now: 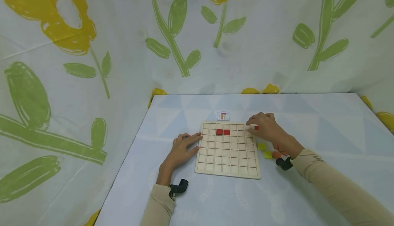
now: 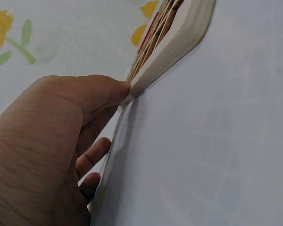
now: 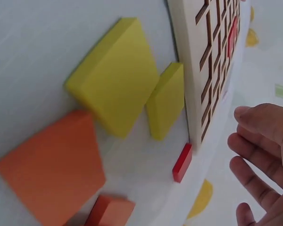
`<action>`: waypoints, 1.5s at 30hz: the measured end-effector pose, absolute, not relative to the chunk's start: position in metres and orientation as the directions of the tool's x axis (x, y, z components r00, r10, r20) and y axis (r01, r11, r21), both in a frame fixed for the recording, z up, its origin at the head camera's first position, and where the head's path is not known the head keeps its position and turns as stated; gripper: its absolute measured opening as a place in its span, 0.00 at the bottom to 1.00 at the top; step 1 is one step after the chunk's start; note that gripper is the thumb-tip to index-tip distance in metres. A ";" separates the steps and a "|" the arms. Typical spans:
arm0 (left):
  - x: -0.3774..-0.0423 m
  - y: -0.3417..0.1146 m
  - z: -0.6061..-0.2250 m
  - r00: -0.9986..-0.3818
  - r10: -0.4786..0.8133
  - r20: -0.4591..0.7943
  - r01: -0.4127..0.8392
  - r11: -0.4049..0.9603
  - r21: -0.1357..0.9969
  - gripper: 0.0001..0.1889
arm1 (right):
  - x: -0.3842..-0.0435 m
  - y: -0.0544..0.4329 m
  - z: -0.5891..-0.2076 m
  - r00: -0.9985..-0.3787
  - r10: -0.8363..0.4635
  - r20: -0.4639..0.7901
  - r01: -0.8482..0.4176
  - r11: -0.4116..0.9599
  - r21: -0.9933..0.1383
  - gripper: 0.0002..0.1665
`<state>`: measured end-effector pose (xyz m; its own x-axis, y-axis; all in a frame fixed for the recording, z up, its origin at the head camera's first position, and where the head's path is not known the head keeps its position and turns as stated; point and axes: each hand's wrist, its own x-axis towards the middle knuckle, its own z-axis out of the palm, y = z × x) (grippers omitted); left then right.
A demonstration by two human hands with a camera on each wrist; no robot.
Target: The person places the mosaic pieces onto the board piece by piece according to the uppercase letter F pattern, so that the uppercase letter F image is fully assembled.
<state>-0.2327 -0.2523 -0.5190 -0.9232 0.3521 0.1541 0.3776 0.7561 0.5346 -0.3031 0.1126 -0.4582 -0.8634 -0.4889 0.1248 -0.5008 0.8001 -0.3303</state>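
A pale wooden grid board (image 1: 227, 175) lies on the table, with two red square tiles (image 1: 223, 132) side by side in its upper cells. My left hand (image 1: 181, 150) rests at the board's left edge; in the left wrist view its thumb tip presses the wooden rim (image 2: 146, 77). Over the board's upper right corner is my right hand (image 1: 267, 128), fingers loosely bent, with nothing seen between them in the right wrist view. Beneath that hand, a loose red tile (image 3: 182, 163) lies beside the board's corner.
Two yellow tiles (image 3: 115, 77) lie along the board's right side, and orange tiles (image 3: 54, 167) sit near them under the right wrist. A small printed card (image 1: 223, 115) with a coloured grid pattern lies behind the board. A flower-print curtain (image 1: 264, 58) hangs behind the table.
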 end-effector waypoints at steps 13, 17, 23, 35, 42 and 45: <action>-0.232 -0.254 -0.522 -0.932 0.339 0.132 0.354 0.765 0.538 0.25 | -0.307 0.137 -0.469 -0.890 -0.446 0.096 -0.452 0.835 -0.312 0.17; -0.232 -0.255 -0.522 -0.932 0.339 0.127 0.352 0.766 0.538 0.25 | -0.309 0.141 -0.472 -0.894 -0.439 0.092 -0.445 0.842 -0.306 0.17; -0.231 -0.256 -0.521 -0.933 0.342 0.110 0.346 0.769 0.537 0.25 | -0.311 0.143 -0.472 -0.897 -0.437 0.074 -0.437 0.845 -0.307 0.18; -0.233 -0.255 -0.521 -0.932 0.342 0.120 0.348 0.754 0.558 0.25 | -0.311 0.147 -0.473 -0.883 -0.461 0.086 -0.464 0.835 -0.294 0.15; -0.234 -0.254 -0.521 -0.933 0.345 0.106 0.346 0.768 0.539 0.25 | -0.309 0.148 -0.469 -0.896 -0.439 0.075 -0.440 0.848 -0.297 0.14; -0.234 -0.254 -0.520 -0.931 0.345 0.121 0.353 0.764 0.540 0.25 | -0.309 0.148 -0.467 -0.894 -0.439 0.090 -0.444 0.843 -0.303 0.14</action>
<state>-0.2336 -0.2540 -0.5203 -0.9308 0.3450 0.1208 0.3532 0.7639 0.5400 -0.3090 0.1479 -0.4669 -0.8941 -0.4387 0.0903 -0.4443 0.8431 -0.3029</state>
